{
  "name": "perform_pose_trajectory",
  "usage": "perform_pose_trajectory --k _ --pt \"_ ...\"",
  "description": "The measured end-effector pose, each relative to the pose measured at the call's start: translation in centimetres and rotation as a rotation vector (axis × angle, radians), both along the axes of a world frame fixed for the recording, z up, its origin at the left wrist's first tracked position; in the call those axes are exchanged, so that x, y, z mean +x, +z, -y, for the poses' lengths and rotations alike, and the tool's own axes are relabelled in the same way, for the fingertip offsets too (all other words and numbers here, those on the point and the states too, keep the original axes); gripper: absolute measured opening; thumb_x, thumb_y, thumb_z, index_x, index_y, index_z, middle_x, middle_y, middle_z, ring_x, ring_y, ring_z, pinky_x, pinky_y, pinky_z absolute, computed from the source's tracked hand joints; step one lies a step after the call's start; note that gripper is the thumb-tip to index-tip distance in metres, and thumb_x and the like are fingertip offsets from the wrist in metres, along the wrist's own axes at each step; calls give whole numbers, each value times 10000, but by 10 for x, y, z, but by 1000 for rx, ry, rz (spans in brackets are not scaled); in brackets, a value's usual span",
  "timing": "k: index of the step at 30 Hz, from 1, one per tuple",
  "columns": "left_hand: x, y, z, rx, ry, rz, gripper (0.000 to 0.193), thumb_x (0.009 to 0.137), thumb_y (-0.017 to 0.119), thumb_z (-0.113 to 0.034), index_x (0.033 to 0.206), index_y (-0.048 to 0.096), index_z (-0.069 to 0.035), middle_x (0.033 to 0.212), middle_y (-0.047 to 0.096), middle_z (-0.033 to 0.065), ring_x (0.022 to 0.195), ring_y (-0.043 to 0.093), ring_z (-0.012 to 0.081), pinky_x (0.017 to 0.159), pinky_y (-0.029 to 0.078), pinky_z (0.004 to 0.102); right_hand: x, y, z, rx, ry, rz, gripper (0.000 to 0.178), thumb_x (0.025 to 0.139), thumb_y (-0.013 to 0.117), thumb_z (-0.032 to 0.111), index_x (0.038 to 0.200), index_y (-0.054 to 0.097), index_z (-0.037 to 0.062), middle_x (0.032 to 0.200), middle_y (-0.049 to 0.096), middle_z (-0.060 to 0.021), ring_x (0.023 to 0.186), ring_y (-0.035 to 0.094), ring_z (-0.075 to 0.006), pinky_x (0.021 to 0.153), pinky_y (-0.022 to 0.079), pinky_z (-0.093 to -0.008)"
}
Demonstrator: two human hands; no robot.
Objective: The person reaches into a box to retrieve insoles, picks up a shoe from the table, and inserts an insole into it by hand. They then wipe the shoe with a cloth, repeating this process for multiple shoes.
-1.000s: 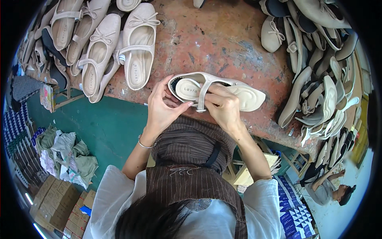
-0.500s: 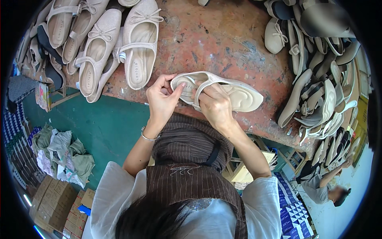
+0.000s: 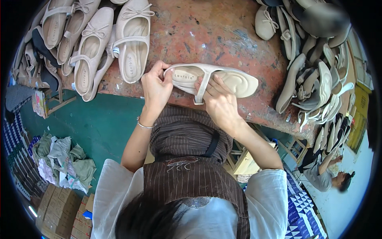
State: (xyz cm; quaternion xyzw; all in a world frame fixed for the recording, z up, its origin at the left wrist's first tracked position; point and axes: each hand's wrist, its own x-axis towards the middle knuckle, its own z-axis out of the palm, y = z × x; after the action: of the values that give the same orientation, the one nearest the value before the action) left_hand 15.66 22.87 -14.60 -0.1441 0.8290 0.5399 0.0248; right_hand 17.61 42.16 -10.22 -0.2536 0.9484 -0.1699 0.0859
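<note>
A beige strap shoe lies sideways over the table's front edge, heel to the left and toe to the right. Inside shows a pale insole with a raised cushion pattern toward the toe. At the heel rim, my left hand is closed in a pinch, thumb inside and fingers behind. My right hand is closed about the shoe's middle, fingers bent onto the insole beside the strap, and one fingertip shows on the strap's heel side. The strap's loose-looking end hangs at the near side. My right palm's underside is hidden.
Finished-looking bow shoes stand in a group at the table's left. A heap of beige shoes and soles covers the right. Paint-marked table spans between them. Cartons and cloth bags lie on the floor. Another person is at far right.
The shoe and both hands have shifted slightly up and left in view. My right hand has drawn back from the strap toward the toe, uncovering more of the heel insole.
</note>
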Motion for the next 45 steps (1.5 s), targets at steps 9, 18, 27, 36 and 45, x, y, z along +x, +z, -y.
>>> perform_pose_trajectory --k 9,18,27,36,45 --pt "46 33 -33 -405 -262 -98 146 843 671 -101 820 539 -45 618 580 131 522 567 318 516 453 444 -30 6 -47 -30 -625 -590 519 802 715 125 1284 583 -13 1206 627 -246 1111 613 -405 992 468 -452" --pt "42 30 -94 -425 -803 -437 587 797 722 -218 1246 528 106 1264 561 232 1290 450 384 1123 350 458 -39 32 -40 -615 -494 -47 400 728 762 34 1117 672 26 955 621 -92 820 621 -203 737 506 -304" --pt "65 24 -105 -3 -453 -334 598 866 633 -206 1382 419 6 1319 526 220 1239 491 382 1034 380 482 33 24 -9 -346 -401 -60 473 723 632 13 1170 517 -89 1296 543 -334 1248 508 -494 1143 201 -629" --pt "58 39 -101 -226 -742 -59 629 877 623 -272 1418 414 -27 1400 477 201 1298 452 375 1102 296 545 34 -1 6 -37 -420 -48 598 817 540 51 1406 467 -25 1352 492 -348 1305 480 -438 1091 66 -744" --pt "74 20 -86 -782 -838 -363 565 844 638 -303 1342 545 -54 1356 552 155 1342 424 387 1146 186 625 -22 -11 5 -73 -452 -293 544 785 520 -14 1329 510 -27 1226 565 -298 1228 526 -405 1140 163 -643"
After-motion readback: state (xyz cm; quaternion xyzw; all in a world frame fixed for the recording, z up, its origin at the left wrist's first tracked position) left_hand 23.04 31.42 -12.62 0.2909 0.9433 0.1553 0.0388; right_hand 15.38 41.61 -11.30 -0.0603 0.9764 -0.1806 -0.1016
